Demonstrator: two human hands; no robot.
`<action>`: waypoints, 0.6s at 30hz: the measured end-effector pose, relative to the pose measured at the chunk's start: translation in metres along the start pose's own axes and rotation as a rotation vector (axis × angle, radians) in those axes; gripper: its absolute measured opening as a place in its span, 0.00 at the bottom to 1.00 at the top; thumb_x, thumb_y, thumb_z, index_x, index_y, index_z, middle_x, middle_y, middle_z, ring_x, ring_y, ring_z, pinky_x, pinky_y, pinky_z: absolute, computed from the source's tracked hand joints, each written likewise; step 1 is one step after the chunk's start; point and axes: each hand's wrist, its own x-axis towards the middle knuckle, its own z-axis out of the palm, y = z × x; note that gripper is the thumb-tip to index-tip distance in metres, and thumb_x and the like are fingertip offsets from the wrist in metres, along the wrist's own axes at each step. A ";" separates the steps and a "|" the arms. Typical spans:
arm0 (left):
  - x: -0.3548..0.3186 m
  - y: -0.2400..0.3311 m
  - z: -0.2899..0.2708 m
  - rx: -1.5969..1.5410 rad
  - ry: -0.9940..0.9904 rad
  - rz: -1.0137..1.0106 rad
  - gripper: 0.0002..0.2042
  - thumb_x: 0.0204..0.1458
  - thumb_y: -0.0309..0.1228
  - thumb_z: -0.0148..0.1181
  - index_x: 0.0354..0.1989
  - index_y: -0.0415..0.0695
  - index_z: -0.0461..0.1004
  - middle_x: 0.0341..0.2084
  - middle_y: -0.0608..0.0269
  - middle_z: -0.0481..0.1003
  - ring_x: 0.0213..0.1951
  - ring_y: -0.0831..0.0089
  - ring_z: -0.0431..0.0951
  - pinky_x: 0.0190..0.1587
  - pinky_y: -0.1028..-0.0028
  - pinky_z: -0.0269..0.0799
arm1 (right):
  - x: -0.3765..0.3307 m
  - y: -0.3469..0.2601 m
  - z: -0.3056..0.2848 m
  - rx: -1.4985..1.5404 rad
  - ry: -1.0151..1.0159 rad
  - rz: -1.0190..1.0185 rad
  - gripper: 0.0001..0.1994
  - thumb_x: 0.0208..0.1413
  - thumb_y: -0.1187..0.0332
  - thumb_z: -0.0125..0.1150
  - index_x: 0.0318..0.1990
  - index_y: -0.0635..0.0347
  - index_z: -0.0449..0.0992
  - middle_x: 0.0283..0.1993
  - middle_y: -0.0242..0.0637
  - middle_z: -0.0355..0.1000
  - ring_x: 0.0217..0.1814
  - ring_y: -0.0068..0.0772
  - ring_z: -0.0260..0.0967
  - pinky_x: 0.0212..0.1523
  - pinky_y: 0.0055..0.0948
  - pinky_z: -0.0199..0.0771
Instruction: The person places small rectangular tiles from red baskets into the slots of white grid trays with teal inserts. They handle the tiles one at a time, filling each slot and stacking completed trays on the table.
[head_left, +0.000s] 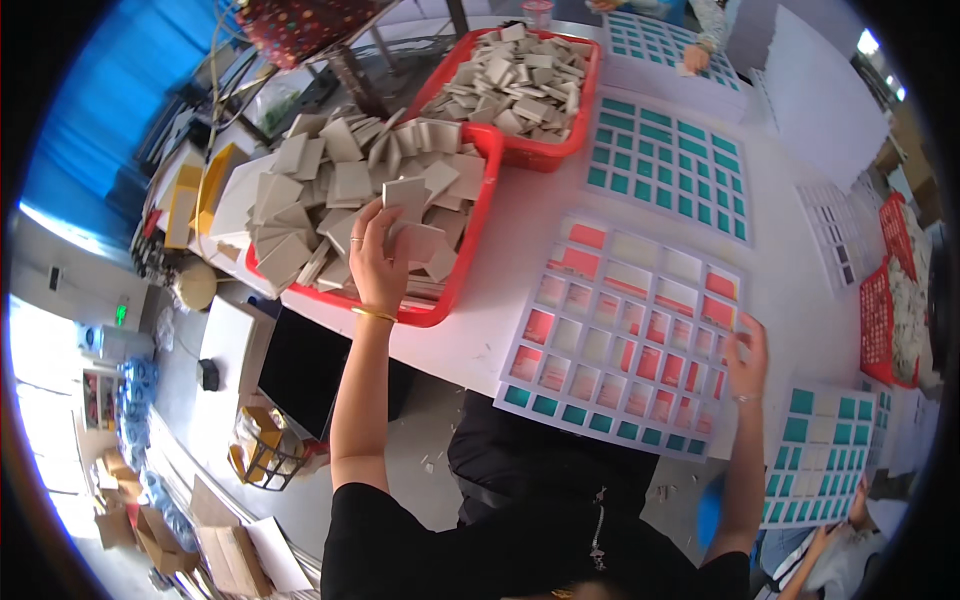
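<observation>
My left hand (378, 258) reaches over a red basket (468, 250) heaped with flat beige square pieces (350, 182). Its fingers are closed on flat beige pieces (405, 197), one upright and one lying flatter beside the thumb. At the right edge of a white grid tray (572, 372) is my right hand (747, 362), fingers curled in toward the thumb; what they hold, if anything, is too small to make out. The tray lies at the table's near edge. Red and pale areas show in most of its compartments, and teal ones line the near row.
Behind stands a second red basket (540, 150) of smaller beige pieces. A teal-and-white grid tray (668, 165) lies beyond mine. A co-worker's hand (696, 58) works on another tray at the far side; a person sits at lower right by a grid tray (818, 455). Red baskets (876, 325) stand right.
</observation>
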 end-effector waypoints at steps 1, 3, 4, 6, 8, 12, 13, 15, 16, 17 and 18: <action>0.003 0.009 0.009 -0.031 -0.004 0.015 0.18 0.46 0.21 0.57 0.49 0.44 0.72 0.47 0.54 0.72 0.46 0.51 0.73 0.47 0.63 0.70 | 0.005 -0.011 0.014 0.022 -0.013 -0.079 0.20 0.52 0.75 0.59 0.54 0.60 0.69 0.51 0.37 0.68 0.43 0.28 0.68 0.48 0.26 0.69; 0.007 0.022 0.020 -0.212 -0.025 -0.092 0.18 0.46 0.20 0.57 0.49 0.44 0.71 0.46 0.53 0.72 0.46 0.51 0.73 0.47 0.63 0.70 | 0.018 -0.055 0.046 0.125 -0.117 -0.101 0.20 0.50 0.75 0.60 0.53 0.61 0.69 0.51 0.38 0.69 0.47 0.32 0.70 0.48 0.29 0.70; 0.008 0.025 0.025 -0.303 -0.036 -0.146 0.18 0.46 0.20 0.57 0.49 0.44 0.71 0.46 0.53 0.72 0.45 0.50 0.73 0.47 0.63 0.70 | 0.026 -0.083 0.060 0.130 -0.162 -0.168 0.21 0.50 0.75 0.61 0.54 0.60 0.69 0.52 0.39 0.69 0.49 0.33 0.70 0.49 0.30 0.70; 0.011 0.019 0.025 -0.154 -0.133 0.001 0.21 0.45 0.19 0.58 0.51 0.42 0.69 0.45 0.52 0.71 0.44 0.52 0.74 0.45 0.65 0.71 | 0.044 -0.134 0.091 0.182 -0.233 -0.336 0.23 0.50 0.74 0.62 0.56 0.58 0.68 0.52 0.41 0.70 0.51 0.36 0.69 0.51 0.32 0.69; 0.010 0.015 0.023 -0.085 -0.204 0.057 0.24 0.43 0.17 0.58 0.52 0.42 0.68 0.44 0.52 0.71 0.43 0.53 0.74 0.44 0.66 0.71 | 0.062 -0.180 0.123 0.192 -0.256 -0.521 0.25 0.48 0.72 0.63 0.56 0.56 0.67 0.52 0.42 0.69 0.51 0.42 0.69 0.51 0.37 0.68; 0.004 0.017 0.019 -0.140 -0.208 0.021 0.18 0.44 0.17 0.57 0.46 0.41 0.67 0.43 0.53 0.72 0.41 0.55 0.74 0.42 0.66 0.72 | 0.087 -0.251 0.189 0.245 -0.244 -0.672 0.24 0.48 0.71 0.64 0.55 0.55 0.68 0.52 0.42 0.70 0.53 0.45 0.67 0.52 0.40 0.67; 0.005 0.017 0.018 -0.178 -0.182 0.038 0.16 0.45 0.17 0.57 0.44 0.41 0.67 0.44 0.54 0.72 0.41 0.55 0.75 0.41 0.67 0.74 | 0.089 -0.262 0.205 0.280 -0.238 -0.667 0.23 0.47 0.71 0.64 0.54 0.54 0.69 0.51 0.41 0.70 0.53 0.45 0.67 0.51 0.40 0.68; 0.005 0.017 0.016 -0.274 -0.169 0.014 0.13 0.45 0.15 0.56 0.39 0.41 0.67 0.45 0.56 0.72 0.42 0.58 0.76 0.41 0.71 0.77 | 0.095 -0.273 0.231 0.272 -0.272 -0.672 0.21 0.46 0.71 0.64 0.51 0.53 0.72 0.49 0.39 0.71 0.51 0.44 0.68 0.50 0.41 0.68; 0.004 0.014 0.015 -0.246 -0.185 -0.004 0.13 0.45 0.16 0.57 0.39 0.41 0.67 0.45 0.56 0.72 0.42 0.58 0.76 0.41 0.70 0.76 | 0.097 -0.276 0.242 0.229 -0.310 -0.682 0.19 0.46 0.72 0.64 0.49 0.53 0.73 0.48 0.37 0.72 0.50 0.43 0.68 0.50 0.41 0.68; 0.002 0.010 0.014 -0.219 -0.202 -0.021 0.13 0.45 0.16 0.57 0.39 0.41 0.67 0.45 0.56 0.72 0.41 0.58 0.76 0.40 0.70 0.76 | 0.098 -0.277 0.251 0.184 -0.347 -0.691 0.18 0.45 0.72 0.64 0.47 0.52 0.74 0.46 0.36 0.73 0.50 0.43 0.69 0.50 0.41 0.68; 0.000 0.006 0.013 -0.190 -0.219 -0.043 0.13 0.45 0.16 0.57 0.39 0.41 0.67 0.45 0.55 0.72 0.41 0.58 0.76 0.40 0.69 0.76 | 0.096 -0.277 0.257 0.164 -0.291 -0.717 0.15 0.45 0.71 0.64 0.44 0.52 0.75 0.44 0.33 0.73 0.47 0.41 0.69 0.47 0.40 0.67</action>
